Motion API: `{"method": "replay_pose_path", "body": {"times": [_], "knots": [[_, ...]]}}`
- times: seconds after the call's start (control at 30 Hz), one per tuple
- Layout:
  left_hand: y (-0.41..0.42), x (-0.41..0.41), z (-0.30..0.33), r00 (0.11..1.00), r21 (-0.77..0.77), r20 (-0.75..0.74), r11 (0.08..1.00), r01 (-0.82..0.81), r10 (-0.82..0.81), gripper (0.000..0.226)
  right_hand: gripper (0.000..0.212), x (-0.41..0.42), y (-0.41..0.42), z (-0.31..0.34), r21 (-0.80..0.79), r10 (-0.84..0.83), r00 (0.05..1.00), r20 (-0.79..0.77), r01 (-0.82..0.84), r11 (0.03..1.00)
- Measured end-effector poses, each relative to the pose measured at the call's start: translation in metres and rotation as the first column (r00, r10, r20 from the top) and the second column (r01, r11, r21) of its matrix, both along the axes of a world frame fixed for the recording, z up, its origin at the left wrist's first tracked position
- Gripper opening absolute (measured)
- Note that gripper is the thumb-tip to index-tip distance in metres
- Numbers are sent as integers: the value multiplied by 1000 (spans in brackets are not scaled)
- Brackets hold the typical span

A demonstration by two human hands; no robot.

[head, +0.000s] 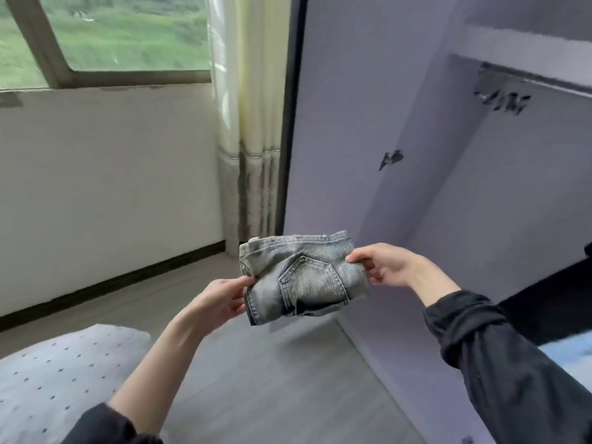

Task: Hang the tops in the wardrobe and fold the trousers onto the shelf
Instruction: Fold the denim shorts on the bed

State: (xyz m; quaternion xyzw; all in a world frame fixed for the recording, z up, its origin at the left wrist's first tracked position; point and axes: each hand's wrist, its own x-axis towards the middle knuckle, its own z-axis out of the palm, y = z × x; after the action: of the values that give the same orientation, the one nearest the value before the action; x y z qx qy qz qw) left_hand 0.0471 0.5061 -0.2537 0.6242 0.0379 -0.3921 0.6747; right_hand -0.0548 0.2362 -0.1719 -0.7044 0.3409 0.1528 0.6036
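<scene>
bright daylight from window (121,33) | soft shadows | edges warped, slightly blurred

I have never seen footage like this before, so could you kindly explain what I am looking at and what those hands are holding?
There is no machine here: a person wears a wide-angle camera on the head, looking forward and down, so you see their own arms. The left hand and right hand pinch opposite ends of a folded pair of grey jeans, held in the air above the floor. To the right stands an open lilac wardrobe with a hanging rail. At lower left is a dotted bed cover; behind are a window and curtain.
</scene>
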Motion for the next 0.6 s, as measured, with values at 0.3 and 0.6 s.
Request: {"method": "replay_pose_path", "body": {"times": [0.3, 0.6], "knots": [[-251, 54, 148, 947, -168, 265, 959, 230, -181, 13, 24, -42, -166, 138, -99, -361, 851, 382, 426, 899], [-426, 67, 279, 765, -224, 505, 796, 563, -399, 14, 5, -80, -271, 245, -116, -511, 609, 607, 704, 701]]}}
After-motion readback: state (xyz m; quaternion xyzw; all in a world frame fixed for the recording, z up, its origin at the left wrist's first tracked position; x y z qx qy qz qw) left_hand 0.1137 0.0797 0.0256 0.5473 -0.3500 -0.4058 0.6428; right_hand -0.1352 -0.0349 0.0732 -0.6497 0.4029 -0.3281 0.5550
